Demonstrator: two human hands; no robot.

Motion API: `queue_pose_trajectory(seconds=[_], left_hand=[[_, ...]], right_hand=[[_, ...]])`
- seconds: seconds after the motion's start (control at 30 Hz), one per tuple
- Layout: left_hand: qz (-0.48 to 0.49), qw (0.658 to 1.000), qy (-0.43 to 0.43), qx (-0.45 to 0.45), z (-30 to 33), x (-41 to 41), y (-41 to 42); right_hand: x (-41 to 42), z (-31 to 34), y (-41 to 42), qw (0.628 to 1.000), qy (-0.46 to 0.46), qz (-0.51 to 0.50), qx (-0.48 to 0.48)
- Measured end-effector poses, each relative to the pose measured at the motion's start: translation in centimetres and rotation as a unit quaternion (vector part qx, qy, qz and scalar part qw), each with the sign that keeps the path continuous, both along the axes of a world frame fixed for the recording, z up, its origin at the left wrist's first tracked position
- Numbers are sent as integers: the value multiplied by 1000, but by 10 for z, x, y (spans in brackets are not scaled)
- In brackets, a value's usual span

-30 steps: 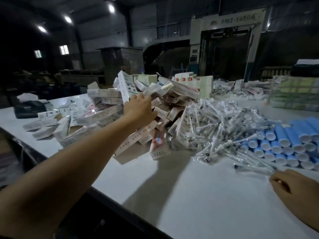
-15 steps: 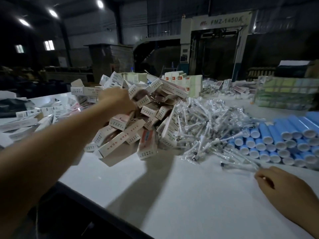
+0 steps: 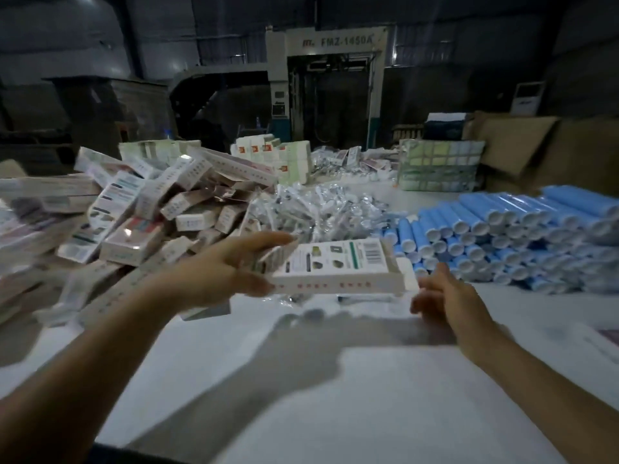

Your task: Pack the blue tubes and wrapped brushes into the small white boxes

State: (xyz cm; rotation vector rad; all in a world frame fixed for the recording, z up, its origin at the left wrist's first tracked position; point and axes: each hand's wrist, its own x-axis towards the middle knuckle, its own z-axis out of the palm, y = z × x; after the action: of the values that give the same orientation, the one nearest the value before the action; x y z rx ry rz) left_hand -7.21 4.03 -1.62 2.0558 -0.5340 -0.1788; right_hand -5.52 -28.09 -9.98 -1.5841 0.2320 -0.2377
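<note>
My left hand (image 3: 227, 272) grips one small white box (image 3: 338, 267) by its left end and holds it flat above the table, barcode side up. Just off the box's right end hovers my right hand (image 3: 442, 296), fingers loosely spread, holding nothing. A big heap of small white boxes (image 3: 134, 212) lies at the left. Behind the held box sits a pile of wrapped brushes (image 3: 315, 209) in clear film. Stacked blue tubes (image 3: 509, 236) with white caps fill the right side.
The white table (image 3: 335, 380) stretches toward me with bare surface in front. At the back stand more stacked cartons (image 3: 268, 155), a wrapped green bundle (image 3: 438, 165) and brown cardboard boxes (image 3: 536, 142). A printed sheet (image 3: 603, 339) lies at the right edge.
My left hand has drawn back from the box heap toward the middle with one box in its grip. My right hand has lifted from the table toward the box's right end.
</note>
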Motion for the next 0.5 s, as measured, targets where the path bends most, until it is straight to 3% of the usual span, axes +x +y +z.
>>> queue_pose_trajectory(seconds=[0.07,0.13,0.27,0.37,0.5], left_hand=[[-4,999,-16,42,-12,11,-40],[-20,995,-38,86,-20,20,-81],[11,976,-94,198,-32,38,-118],[61,905,-215,362,-53,35,-150],[129,879,-302,347,-80,32,-179]], right_hand=[[-1,4,-8,991,10,20,135],[-4,8,-18,979,11,14,203],[-4,8,-16,986,0,-24,163],[-1,4,-16,995,17,-23,95],[0,2,-20,995,15,-7,94]])
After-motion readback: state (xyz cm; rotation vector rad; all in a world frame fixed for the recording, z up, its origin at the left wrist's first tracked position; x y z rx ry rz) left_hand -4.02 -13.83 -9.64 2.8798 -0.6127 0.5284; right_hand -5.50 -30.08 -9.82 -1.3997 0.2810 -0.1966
